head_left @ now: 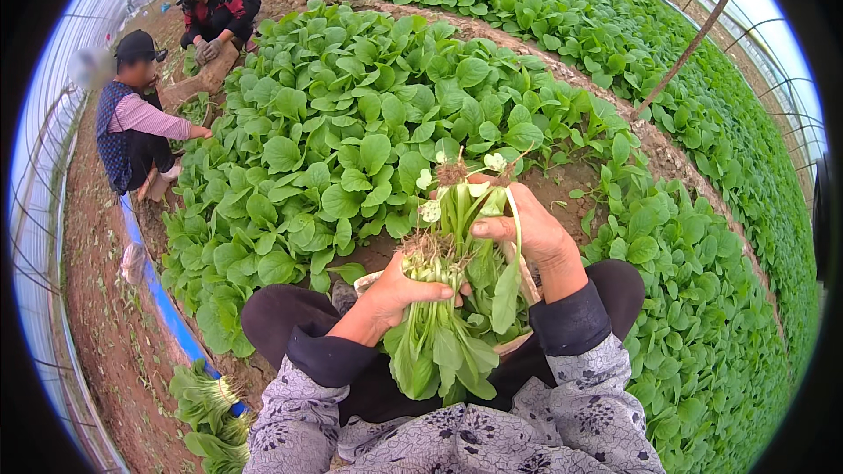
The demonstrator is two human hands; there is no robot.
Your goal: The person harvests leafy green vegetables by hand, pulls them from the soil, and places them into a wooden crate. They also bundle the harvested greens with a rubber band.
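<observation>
My left hand (392, 292) is wrapped round a bunch of leafy greens (439, 347), with the pale stems in its grip, the roots up and the leaves hanging down over my lap. Just to the right, my right hand (532, 230) grips a smaller bunch of greens (461, 211) near its soil-covered roots. A few pale, yellowing leaves stick out around those roots. The two bunches touch and partly overlap. Beneath my hands is a light-coloured container (524, 274), mostly hidden by the greens.
Dense rows of growing greens (378, 136) spread ahead and to the right. Pulled bunches (209, 404) lie at lower left beside a blue strip (167, 307). Two people (140, 118) crouch at upper left. A slanted pole (694, 39) stands at right, under the plastic tunnel.
</observation>
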